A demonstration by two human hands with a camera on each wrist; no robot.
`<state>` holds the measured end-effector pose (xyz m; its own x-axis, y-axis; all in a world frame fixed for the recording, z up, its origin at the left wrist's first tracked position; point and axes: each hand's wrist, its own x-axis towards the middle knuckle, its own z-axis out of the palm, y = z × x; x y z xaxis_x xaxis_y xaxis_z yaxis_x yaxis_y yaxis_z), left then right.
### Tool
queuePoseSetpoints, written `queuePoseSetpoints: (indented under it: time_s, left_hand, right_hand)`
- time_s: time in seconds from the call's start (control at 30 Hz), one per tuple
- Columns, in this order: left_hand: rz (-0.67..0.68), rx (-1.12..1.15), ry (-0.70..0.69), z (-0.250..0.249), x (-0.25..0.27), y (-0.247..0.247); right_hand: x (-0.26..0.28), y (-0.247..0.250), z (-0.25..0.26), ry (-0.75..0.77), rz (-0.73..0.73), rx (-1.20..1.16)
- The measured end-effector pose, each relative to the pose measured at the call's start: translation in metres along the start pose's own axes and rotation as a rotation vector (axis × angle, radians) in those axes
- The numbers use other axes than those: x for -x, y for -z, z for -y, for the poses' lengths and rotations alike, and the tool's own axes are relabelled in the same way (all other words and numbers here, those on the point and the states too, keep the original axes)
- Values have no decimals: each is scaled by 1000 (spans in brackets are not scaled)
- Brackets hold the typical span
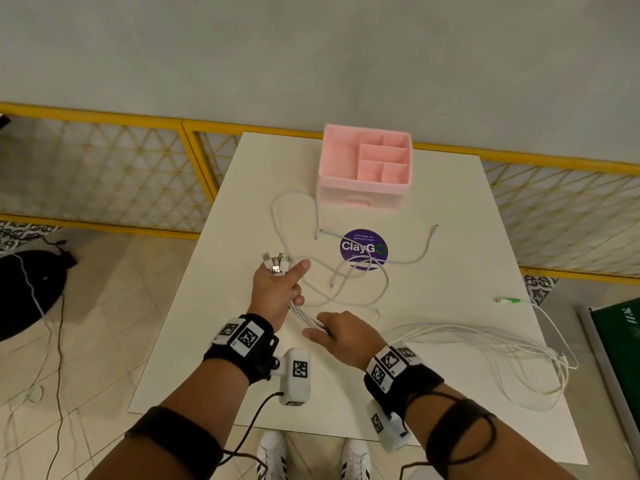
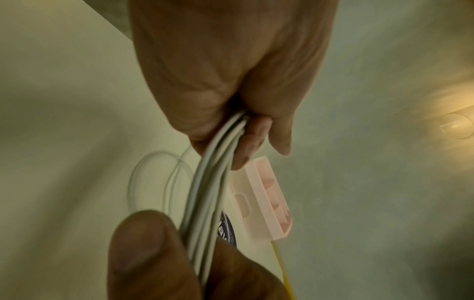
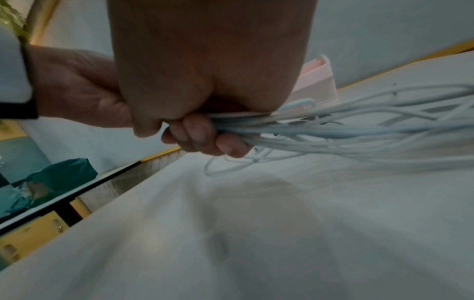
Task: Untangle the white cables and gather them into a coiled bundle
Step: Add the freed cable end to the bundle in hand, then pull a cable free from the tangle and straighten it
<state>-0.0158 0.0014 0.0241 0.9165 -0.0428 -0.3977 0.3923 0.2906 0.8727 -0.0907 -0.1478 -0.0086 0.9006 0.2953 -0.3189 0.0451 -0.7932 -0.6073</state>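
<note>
Several white cables (image 1: 349,271) sprawl in loose loops over the white table (image 1: 450,209). My left hand (image 1: 292,287) grips their gathered ends, and the USB plugs (image 1: 277,263) stick out above the fist. Just below it, my right hand (image 1: 322,330) curls round the same strands (image 1: 306,318). The left wrist view shows the cables (image 2: 210,182) running from my left hand (image 2: 246,130) down to the right hand's thumb (image 2: 143,243). In the right wrist view, my right hand (image 3: 202,136) holds the strands (image 3: 333,132), which fan out to the right.
A pink compartment organizer (image 1: 363,168) stands at the table's far side, behind a round purple sticker (image 1: 363,249). Long cable loops (image 1: 502,344) trail toward the right edge, near a green-tipped plug (image 1: 507,300). A yellow lattice fence (image 1: 104,161) runs behind the table.
</note>
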Motion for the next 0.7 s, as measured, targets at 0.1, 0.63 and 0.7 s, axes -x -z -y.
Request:
queuePoseSetpoints:
  time_s: [0.1,0.63,0.7]
  left_hand:
    - [-31,-3,17,10,1,-1]
    - [-120,-41,63,20,-12,27]
    - [-119,-29,65,19,-12,27]
  right_hand:
    - [1,-4,-6,-25,53,-29]
    - [-78,84,-80,-401,-62,56]
    - [-80,77,-87,-398,-68,74]
